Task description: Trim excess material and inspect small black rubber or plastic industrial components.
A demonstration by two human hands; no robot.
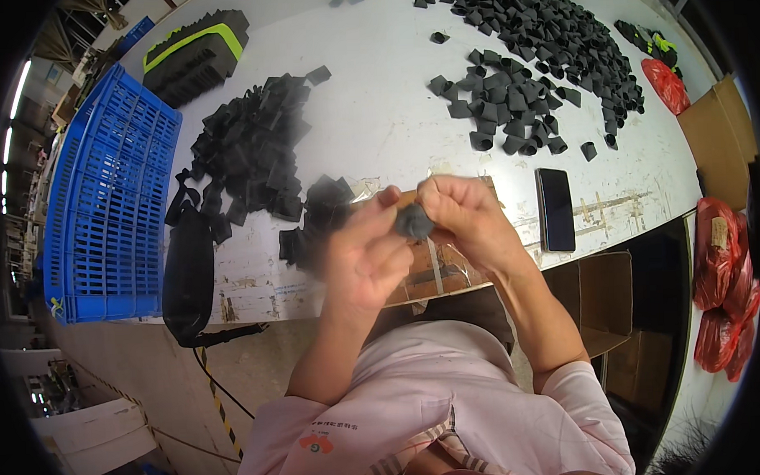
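Note:
Over the near edge of the table, my two hands meet around a small dark grey fabric sleeve (414,224). The thumb and fingers of my right hand (464,214) pinch it from the right. Close on its other side is my left hand (370,250), smeared by motion; its fingers look partly curled, and whether they grip the sleeve is unclear. A pile of flat black fabric pieces (255,150) lies to the left, with a smaller heap (327,202) partly behind my left hand. Farther right spreads a large pile of short black sleeves (523,31).
A blue plastic crate (111,197) stands at the left edge, beside a black pouch (189,273). Behind them sits a dark stack with a yellow-green band (198,51). A phone (556,210) lies right of my hands. Red plastic bags (720,259) and a cardboard box (718,138) are far right.

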